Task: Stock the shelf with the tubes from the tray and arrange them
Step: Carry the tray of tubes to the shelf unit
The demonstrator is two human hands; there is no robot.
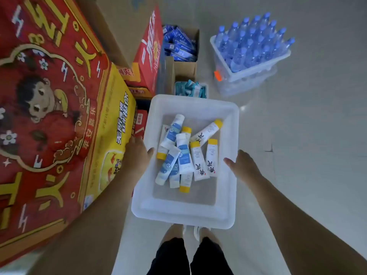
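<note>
Both hands' grip closed on translucent plastic tray, left, right, soft tubes jumbled

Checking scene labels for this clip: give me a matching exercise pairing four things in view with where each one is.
Things:
1. white tray
2. tubes
3. water bottles
4. yellow carton

Places:
A. in a clear bin on the floor, far right
B. held at its sides by the left hand and right hand
C. left of the tray, beside the left hand
D. piled loose inside the tray

Pairs: 1-B, 2-D, 3-A, 4-C
</note>
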